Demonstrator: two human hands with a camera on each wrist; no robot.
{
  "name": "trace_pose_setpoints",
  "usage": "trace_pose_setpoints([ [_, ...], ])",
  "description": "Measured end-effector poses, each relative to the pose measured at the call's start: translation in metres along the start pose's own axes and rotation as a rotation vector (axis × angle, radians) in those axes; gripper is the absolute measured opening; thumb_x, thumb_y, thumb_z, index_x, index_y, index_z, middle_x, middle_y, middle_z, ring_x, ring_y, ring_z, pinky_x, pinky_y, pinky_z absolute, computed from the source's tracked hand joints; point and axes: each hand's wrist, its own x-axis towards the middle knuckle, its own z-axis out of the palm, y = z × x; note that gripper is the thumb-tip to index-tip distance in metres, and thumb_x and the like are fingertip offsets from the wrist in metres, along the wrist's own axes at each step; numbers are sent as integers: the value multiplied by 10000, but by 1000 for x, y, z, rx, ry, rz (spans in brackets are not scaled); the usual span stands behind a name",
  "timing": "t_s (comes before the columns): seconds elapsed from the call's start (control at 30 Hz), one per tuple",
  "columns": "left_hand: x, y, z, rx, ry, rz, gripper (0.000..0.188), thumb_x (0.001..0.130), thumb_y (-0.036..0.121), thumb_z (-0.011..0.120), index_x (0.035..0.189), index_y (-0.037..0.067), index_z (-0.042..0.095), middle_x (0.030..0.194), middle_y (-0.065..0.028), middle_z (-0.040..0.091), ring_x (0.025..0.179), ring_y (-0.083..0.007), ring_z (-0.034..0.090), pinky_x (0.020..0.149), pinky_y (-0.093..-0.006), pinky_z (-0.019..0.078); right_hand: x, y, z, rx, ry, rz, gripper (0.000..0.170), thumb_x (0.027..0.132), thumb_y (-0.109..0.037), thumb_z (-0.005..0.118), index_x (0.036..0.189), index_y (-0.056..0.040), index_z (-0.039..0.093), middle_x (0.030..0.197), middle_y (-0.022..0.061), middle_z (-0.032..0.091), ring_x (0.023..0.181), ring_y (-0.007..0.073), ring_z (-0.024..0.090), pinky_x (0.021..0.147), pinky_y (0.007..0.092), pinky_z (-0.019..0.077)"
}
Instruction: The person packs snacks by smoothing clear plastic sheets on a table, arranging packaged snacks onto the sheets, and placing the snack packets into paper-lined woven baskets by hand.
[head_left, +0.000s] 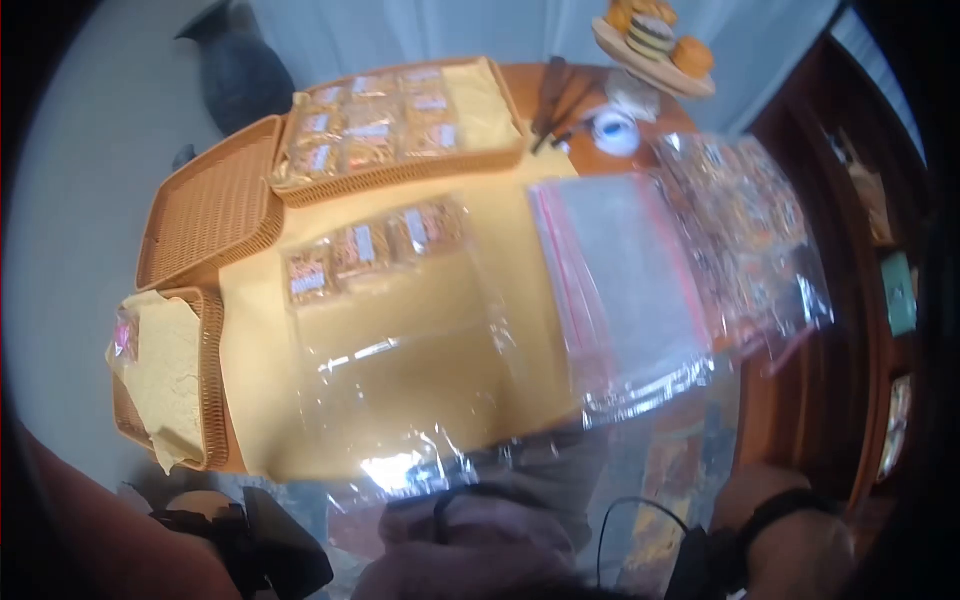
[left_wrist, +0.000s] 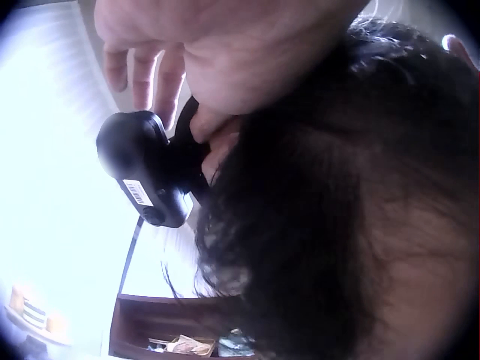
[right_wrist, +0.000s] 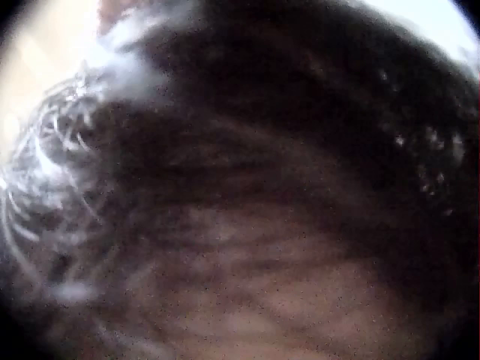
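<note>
In the left wrist view my left hand [left_wrist: 232, 52] is raised beside dark hair [left_wrist: 292, 225]. Its thumb and a finger pinch the black mount of the head camera [left_wrist: 146, 169], while other fingers stretch loosely behind it. My right wrist [head_left: 770, 490], wearing a black band, shows low in the head view; the right fingers are hidden. Hair [right_wrist: 247, 142] fills the right wrist view. On the table, three labelled snack packs [head_left: 360, 247] lie in a row at the far end of a large clear bag [head_left: 400, 390]. Pink-edged clear bags [head_left: 630, 270] are stacked to its right.
A wicker tray [head_left: 400, 180] holds several labelled snack packs. To its left lean an empty wicker tray [head_left: 210, 215] and a paper-lined basket [head_left: 212, 380]. A big bag of snacks [head_left: 745, 200], a roll of tape [head_left: 614, 131] and dark tools [head_left: 550, 105] lie right.
</note>
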Motion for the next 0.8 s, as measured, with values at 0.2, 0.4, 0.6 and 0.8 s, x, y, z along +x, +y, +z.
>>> trace_pose_setpoints([
  [0.2,-12,7,-4,66,-4,-19,650,890,318,710,1443,15,550,1425,-257,556,1382,-434,465,1133,-568,380,36,-22,-50,86,17,19,181,950,-250,715,981,-84,651,903,120,684,796,257,619,686,400,491],
  [0.4,-7,10,-40,208,-74,35,662,890,340,716,1447,22,551,1427,-264,552,1385,-442,459,1138,-577,370,240,135,-45,187,41,-82,145,934,-198,744,883,-74,689,831,106,692,694,223,635,600,370,508],
  [0.6,-17,3,-77,285,-140,51,674,889,362,722,1451,30,553,1430,-271,547,1389,-450,453,1144,-585,360,610,327,42,338,299,-148,164,945,-150,737,840,-37,682,816,104,680,673,207,643,610,348,536],
  [0.8,-54,38,-75,322,-135,-139,686,889,385,728,1454,37,554,1432,-277,543,1392,-458,447,1149,-594,350,574,381,63,667,146,201,407,979,-353,670,1097,12,535,1098,254,596,1018,374,604,806,503,504],
])
